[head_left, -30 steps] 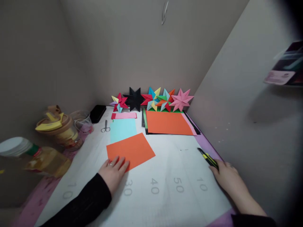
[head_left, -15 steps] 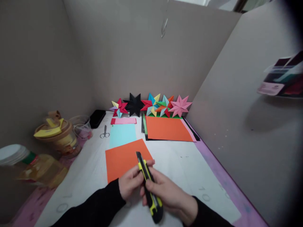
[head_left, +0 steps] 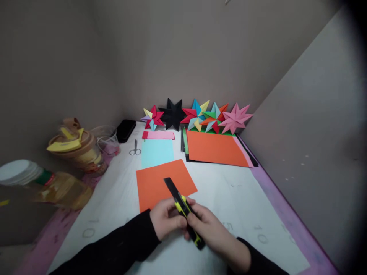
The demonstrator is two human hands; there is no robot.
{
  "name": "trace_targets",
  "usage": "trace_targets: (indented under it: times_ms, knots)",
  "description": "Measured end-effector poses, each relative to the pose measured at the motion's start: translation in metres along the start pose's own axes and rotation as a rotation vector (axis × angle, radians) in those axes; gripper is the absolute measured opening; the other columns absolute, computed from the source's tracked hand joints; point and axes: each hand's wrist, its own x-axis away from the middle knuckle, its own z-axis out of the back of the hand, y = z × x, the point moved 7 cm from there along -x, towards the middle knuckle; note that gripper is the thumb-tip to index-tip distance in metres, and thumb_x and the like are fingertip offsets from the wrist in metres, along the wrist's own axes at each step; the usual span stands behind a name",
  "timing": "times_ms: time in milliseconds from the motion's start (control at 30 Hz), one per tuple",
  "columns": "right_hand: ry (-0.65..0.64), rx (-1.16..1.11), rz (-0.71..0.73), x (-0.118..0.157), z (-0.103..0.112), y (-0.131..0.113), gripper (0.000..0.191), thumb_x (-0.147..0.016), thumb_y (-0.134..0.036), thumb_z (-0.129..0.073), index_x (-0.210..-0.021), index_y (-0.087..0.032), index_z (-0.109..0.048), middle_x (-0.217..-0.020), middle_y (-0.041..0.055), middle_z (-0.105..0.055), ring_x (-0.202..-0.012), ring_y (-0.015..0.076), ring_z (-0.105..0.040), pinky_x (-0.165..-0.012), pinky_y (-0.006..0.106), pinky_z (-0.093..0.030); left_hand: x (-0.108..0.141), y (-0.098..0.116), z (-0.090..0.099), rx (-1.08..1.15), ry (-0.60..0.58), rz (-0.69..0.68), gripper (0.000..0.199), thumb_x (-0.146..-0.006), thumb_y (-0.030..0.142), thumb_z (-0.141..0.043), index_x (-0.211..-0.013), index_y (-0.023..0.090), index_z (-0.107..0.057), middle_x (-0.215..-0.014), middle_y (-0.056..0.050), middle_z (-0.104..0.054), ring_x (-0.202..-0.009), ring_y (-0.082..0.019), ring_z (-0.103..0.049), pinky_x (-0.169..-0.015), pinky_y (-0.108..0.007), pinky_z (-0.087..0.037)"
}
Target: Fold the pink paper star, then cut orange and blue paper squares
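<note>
A black and yellow utility knife (head_left: 190, 218) points up and to the left, its dark blade (head_left: 171, 187) slid out of the front end. My right hand (head_left: 209, 226) is closed around the handle, with the thumb on its upper side. My left hand (head_left: 168, 217) grips the front part of the handle, its thumb against the side and its fingers partly hidden behind it. Beneath the blade, an orange sheet of paper (head_left: 160, 181) lies at an angle on the table. A light blue sheet (head_left: 157, 152) lies just behind it.
Small scissors (head_left: 135, 148) and a pink strip (head_left: 159, 135) lie farther back. A stack topped with orange paper (head_left: 218, 149) sits at the back right, below several folded paper stars (head_left: 173, 114). Jars (head_left: 61, 187), a lidded cup (head_left: 83, 152) and a black phone (head_left: 126, 130) line the left.
The blade now sticks out farther from the knife. Both hands have stayed on the handle, and the right thumb has shifted along it. My view has tilted down and turned slightly left.
</note>
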Motion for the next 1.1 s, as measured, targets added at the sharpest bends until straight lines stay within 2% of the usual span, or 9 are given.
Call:
trace_targets:
  times_ms: [100, 200, 267, 300, 367, 467, 600, 800, 1100]
  knots:
    - [0.035, 0.207, 0.187, 0.006, 0.008, -0.032, 0.044, -0.081, -0.047, -0.06, -0.114, -0.02, -0.049, -0.106, 0.0083, -0.059, -0.096, 0.0207, -0.058, -0.085, 0.035, -0.046, 0.002, 0.022, 0.01, -0.531, 0.089, -0.171, 0.05, -0.08, 0.048, -0.06, -0.121, 0.019, -0.06, -0.125, -0.014, -0.059, -0.111, -0.029, -0.057, -0.097, -0.042, -0.043]
    - [-0.011, 0.466, 0.244, 0.008, 0.019, -0.043, 0.056, -0.078, -0.032, -0.064, -0.126, -0.021, -0.038, -0.121, 0.0103, -0.052, -0.11, 0.0234, -0.052, -0.093, 0.038, -0.043, 0.0, 0.03, 0.018, -1.107, 0.103, -0.24, 0.052, -0.088, 0.048, -0.046, -0.131, 0.019, -0.051, -0.136, -0.014, -0.051, -0.127, -0.031, -0.044, -0.104, -0.048, -0.035]
    - [0.055, 0.692, 0.255, 0.005, 0.043, -0.043, 0.061, -0.078, -0.024, -0.061, -0.131, -0.02, -0.032, -0.127, 0.0127, -0.048, -0.114, 0.0245, -0.049, -0.096, 0.041, -0.041, -0.004, 0.027, 0.028, -1.481, 0.165, -0.177, 0.052, -0.086, 0.045, -0.052, -0.131, 0.019, -0.051, -0.138, -0.014, -0.049, -0.132, -0.036, -0.035, -0.104, -0.056, -0.028]
    - [0.12, 0.807, 0.253, 0.003, 0.06, -0.042, 0.057, -0.078, -0.021, -0.059, -0.13, -0.02, -0.035, -0.124, 0.0131, -0.049, -0.11, 0.0246, -0.052, -0.094, 0.042, -0.042, -0.005, 0.025, 0.032, -1.625, 0.182, -0.134, 0.051, -0.084, 0.043, -0.055, -0.129, 0.02, -0.053, -0.139, -0.013, -0.047, -0.133, -0.037, -0.032, -0.104, -0.059, -0.027]
    - [0.238, 1.03, 0.229, -0.002, 0.095, -0.039, 0.046, -0.083, -0.019, -0.052, -0.127, -0.02, -0.041, -0.115, 0.0117, -0.053, -0.101, 0.0245, -0.055, -0.087, 0.042, -0.045, -0.007, 0.019, 0.033, -1.797, 0.153, -0.089, 0.046, -0.084, 0.035, -0.057, -0.128, 0.023, -0.054, -0.142, -0.009, -0.045, -0.135, -0.036, -0.03, -0.103, -0.059, -0.027]
    - [0.359, 1.298, 0.236, -0.001, 0.137, -0.037, 0.044, -0.085, -0.02, -0.048, -0.13, -0.022, -0.045, -0.109, 0.011, -0.056, -0.097, 0.026, -0.054, -0.085, 0.044, -0.045, -0.007, 0.011, 0.024, -1.864, 0.041, -0.11, 0.041, -0.086, 0.021, -0.051, -0.126, 0.027, -0.055, -0.142, -0.005, -0.046, -0.134, -0.032, -0.033, -0.104, -0.054, -0.028]
    - [0.357, 1.431, 0.195, 0.005, 0.164, -0.032, 0.044, -0.082, -0.017, -0.048, -0.126, -0.024, -0.054, -0.109, 0.0096, -0.057, -0.094, 0.0247, -0.056, -0.083, 0.042, -0.046, -0.005, 0.001, 0.02, -1.862, -0.081, -0.066, 0.052, -0.08, 0.011, -0.052, -0.129, 0.027, -0.052, -0.143, -0.004, -0.044, -0.134, -0.032, -0.033, -0.105, -0.053, -0.028]
    - [0.322, 1.42, 0.14, 0.008, 0.169, -0.029, 0.044, -0.078, -0.012, -0.048, -0.119, -0.023, -0.06, -0.101, 0.0083, -0.061, -0.094, 0.024, -0.055, -0.083, 0.038, -0.046, -0.004, -0.012, 0.026, -1.89, -0.137, 0.016, 0.064, -0.074, 0.004, -0.054, -0.132, 0.029, -0.048, -0.145, -0.007, -0.04, -0.134, -0.033, -0.033, -0.101, -0.054, -0.034]
    - [0.333, 1.425, 0.14, 0.008, 0.164, -0.032, 0.045, -0.077, -0.01, -0.049, -0.118, -0.023, -0.061, -0.098, 0.0078, -0.061, -0.093, 0.023, -0.054, -0.083, 0.037, -0.045, -0.003, -0.014, 0.026, -1.927, -0.115, -0.023, 0.07, -0.07, -0.004, -0.051, -0.131, 0.031, -0.049, -0.145, -0.007, -0.04, -0.134, -0.031, -0.034, -0.101, -0.053, -0.035]
